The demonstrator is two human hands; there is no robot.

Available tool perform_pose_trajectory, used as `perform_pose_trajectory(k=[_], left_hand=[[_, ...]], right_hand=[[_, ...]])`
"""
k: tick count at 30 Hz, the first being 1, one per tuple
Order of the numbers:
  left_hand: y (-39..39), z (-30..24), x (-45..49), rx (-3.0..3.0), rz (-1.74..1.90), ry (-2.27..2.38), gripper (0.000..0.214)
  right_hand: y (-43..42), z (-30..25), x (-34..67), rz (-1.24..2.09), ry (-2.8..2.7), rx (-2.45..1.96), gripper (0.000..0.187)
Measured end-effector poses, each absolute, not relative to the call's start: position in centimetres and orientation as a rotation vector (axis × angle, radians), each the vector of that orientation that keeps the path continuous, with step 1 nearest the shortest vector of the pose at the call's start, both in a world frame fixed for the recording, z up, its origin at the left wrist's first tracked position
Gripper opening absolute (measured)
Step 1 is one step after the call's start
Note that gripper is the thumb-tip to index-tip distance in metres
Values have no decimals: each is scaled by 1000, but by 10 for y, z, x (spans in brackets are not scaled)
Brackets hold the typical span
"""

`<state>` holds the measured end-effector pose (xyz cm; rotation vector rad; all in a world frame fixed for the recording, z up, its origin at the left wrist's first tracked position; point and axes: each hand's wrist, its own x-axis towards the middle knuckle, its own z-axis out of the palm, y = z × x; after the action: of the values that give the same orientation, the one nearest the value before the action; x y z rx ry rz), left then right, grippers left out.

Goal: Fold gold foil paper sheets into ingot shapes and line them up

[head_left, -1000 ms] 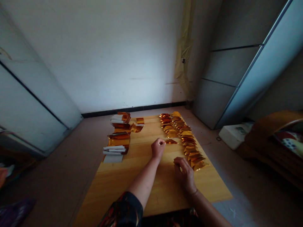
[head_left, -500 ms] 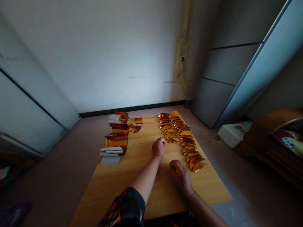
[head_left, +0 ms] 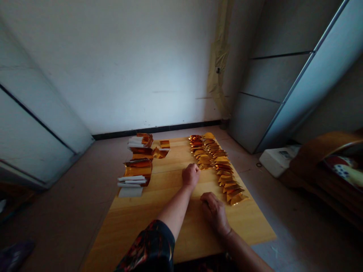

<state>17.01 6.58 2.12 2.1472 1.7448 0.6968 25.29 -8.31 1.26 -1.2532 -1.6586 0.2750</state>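
My left hand (head_left: 191,175) is closed like a fist, its thumb side at the near end of the inner row of folded gold foil papers (head_left: 200,155). Whether it grips the nearest paper I cannot make out. Closer to me, my right hand (head_left: 214,212) rests low over the wooden table with its fingers curled in; their inside is hidden. Beside it, to the right, runs a longer outer row of folded gold papers (head_left: 227,175). Across the table on the left lie stacks of curved gold foil sheets (head_left: 138,168) with white backs.
The wooden table (head_left: 159,204) stands before a white wall with a dark skirting. Loose gold pieces (head_left: 161,152) lie near its far left edge. A grey cabinet (head_left: 261,113), a white box (head_left: 276,160) and a wooden armrest (head_left: 314,158) are on the right.
The nearest folded paper of the inner row has shifted slightly away and stands more in line with the others. Both hands stay closed; the right one has moved slightly left.
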Motion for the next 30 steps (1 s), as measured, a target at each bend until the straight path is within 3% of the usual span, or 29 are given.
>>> perform_pose_trajectory(k=[30], left_hand=[[74, 22, 179, 2177, 646, 1843, 5]], right_hand=[[-85, 17, 252, 329, -1709, -1309, 20]])
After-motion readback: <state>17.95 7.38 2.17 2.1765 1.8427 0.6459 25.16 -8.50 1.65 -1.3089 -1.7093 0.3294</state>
